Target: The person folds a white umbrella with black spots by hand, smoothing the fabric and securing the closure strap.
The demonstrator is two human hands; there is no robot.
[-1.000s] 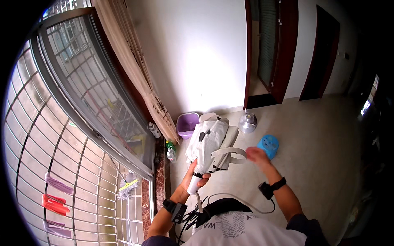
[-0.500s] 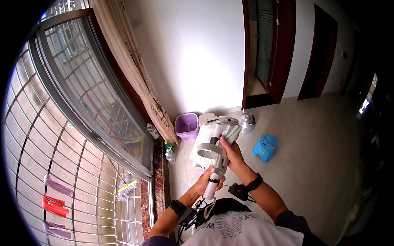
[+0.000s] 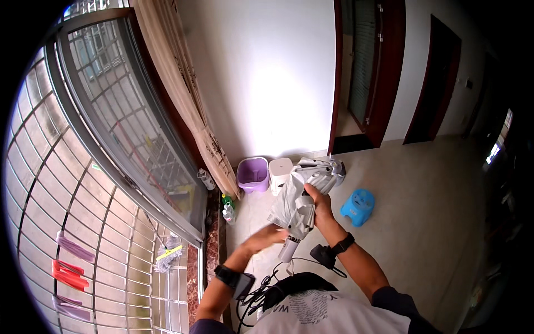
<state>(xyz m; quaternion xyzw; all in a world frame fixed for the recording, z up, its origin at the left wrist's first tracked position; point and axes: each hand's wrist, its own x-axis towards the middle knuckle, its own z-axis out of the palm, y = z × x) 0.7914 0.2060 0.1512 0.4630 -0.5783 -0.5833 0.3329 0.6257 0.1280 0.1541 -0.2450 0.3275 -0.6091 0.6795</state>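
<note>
A silver-white folding umbrella [image 3: 287,201] is in front of my body, its canopy loosely gathered and its pale handle [image 3: 287,250] pointing down toward me. My right hand [image 3: 321,205] is closed around the bunched canopy folds and ribs on the right side. At the umbrella's lower left, my left hand [image 3: 266,238] is off the handle, its fingers stretched toward the canopy's lower end and slightly smeared by motion. Whether its fingertips touch the fabric I cannot tell. A pale strap loop [image 3: 290,268] hangs from the handle's end.
Against the wall stand a purple basin [image 3: 253,175] and a white stool [image 3: 280,170]. A blue stool [image 3: 359,207] is on the floor to the right. Bottles [image 3: 228,211] stand by the curtain [image 3: 208,145]. Black cables [image 3: 261,295] hang near my waist.
My left hand has let go of the handle and moved left. The umbrella's canopy looks narrower and more gathered, still held by my right hand.
</note>
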